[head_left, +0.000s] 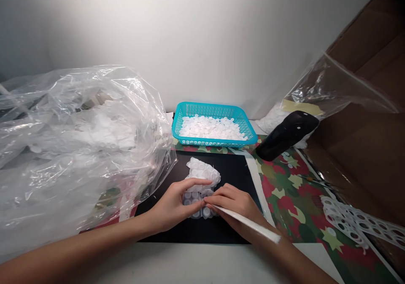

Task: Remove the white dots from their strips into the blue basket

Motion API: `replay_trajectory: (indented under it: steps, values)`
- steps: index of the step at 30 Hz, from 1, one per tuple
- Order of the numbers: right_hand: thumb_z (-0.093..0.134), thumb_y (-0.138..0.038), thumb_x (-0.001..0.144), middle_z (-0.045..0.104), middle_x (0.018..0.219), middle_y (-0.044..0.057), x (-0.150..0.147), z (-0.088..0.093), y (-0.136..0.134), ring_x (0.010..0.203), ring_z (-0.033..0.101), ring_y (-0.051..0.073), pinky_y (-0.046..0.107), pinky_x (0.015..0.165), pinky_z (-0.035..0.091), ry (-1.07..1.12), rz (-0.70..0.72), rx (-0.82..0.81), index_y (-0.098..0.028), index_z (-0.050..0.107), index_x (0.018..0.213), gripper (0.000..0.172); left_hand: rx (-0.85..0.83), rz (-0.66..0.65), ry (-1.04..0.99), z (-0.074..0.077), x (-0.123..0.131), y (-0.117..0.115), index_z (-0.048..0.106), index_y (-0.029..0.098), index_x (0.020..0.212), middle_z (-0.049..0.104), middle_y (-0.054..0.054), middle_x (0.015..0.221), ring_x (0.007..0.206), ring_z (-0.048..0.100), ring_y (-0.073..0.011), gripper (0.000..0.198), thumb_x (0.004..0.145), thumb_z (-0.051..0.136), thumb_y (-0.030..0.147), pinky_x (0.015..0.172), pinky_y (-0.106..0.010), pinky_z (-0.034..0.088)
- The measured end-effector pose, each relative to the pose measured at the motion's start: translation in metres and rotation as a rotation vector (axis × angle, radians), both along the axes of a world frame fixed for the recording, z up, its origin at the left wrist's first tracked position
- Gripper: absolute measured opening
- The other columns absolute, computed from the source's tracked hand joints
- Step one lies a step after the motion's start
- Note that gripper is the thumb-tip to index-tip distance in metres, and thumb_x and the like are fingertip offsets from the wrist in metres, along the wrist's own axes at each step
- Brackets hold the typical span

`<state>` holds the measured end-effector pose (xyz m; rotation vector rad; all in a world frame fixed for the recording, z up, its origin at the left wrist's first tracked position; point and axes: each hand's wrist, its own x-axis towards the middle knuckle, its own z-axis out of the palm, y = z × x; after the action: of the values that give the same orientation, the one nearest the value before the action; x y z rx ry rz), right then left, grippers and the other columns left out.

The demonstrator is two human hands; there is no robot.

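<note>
A white worktop (190, 263) carries a black mat (177, 233) and camouflage-patterned paper (284, 221). Behind the mat sits a teal basket (215, 141), a large clear plastic bag (79, 162) heaps on the left, and a perforated white strip (344, 221) lies on the right.

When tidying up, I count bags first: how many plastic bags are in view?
2: a large clear plastic bag on the left, and a zip-top plastic bag on the right. Others may be hidden beneath them.
</note>
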<state>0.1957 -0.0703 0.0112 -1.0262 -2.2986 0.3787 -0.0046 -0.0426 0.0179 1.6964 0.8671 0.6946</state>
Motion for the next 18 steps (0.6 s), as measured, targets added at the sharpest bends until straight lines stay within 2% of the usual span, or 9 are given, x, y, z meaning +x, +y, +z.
replay_trajectory:
  steps: [6,9,11,15,18]
  values:
    - [0.051,-0.023,0.090,0.066,0.080,0.005,-0.002,-0.002,-0.001,0.071,0.054,0.016,0.027,0.062,0.046,0.040,-0.003,-0.036,-0.019,0.067,0.095,0.017,-0.009,-0.021,0.005,0.000,0.000,-0.001,0.056,0.020,0.120,0.060,-0.007,0.120,0.108,0.057,-0.0228,0.040,0.081,0.060,0.024,0.093,-0.032,0.047]
    - [0.052,-0.020,0.089,0.066,0.080,0.005,-0.002,0.005,-0.002,0.071,0.055,0.015,0.027,0.062,0.046,0.115,-0.015,-0.045,-0.019,0.067,0.097,0.017,-0.009,-0.026,-0.009,0.000,-0.001,-0.002,0.055,0.021,0.121,0.060,-0.006,0.120,0.108,0.057,-0.0220,0.039,0.082,0.059,0.024,0.095,-0.032,0.045]
    - [0.052,-0.017,0.088,0.066,0.081,0.005,0.001,0.012,-0.004,0.072,0.056,0.015,0.027,0.064,0.046,0.194,-0.026,-0.112,-0.019,0.066,0.098,0.017,0.002,-0.022,-0.012,0.001,-0.001,-0.002,0.054,0.022,0.121,0.060,-0.005,0.119,0.109,0.056,-0.0210,0.039,0.082,0.058,0.023,0.096,-0.032,0.044]
    - [0.054,-0.014,0.086,0.066,0.078,0.003,0.008,0.025,-0.005,0.070,0.057,0.014,0.027,0.062,0.045,0.345,-0.112,-0.187,-0.020,0.066,0.090,0.014,0.022,-0.017,-0.008,0.002,-0.002,-0.001,0.055,0.023,0.119,0.060,-0.003,0.118,0.110,0.055,-0.0190,0.037,0.082,0.058,0.020,0.096,-0.030,0.042]
    - [0.054,-0.013,0.086,0.065,0.075,0.002,0.012,0.027,-0.003,0.067,0.055,0.014,0.028,0.061,0.044,0.337,-0.108,-0.185,-0.020,0.066,0.087,0.014,0.039,-0.014,-0.019,0.001,-0.003,0.000,0.059,0.022,0.114,0.061,-0.003,0.117,0.112,0.053,-0.0190,0.033,0.082,0.058,0.017,0.098,-0.030,0.041]
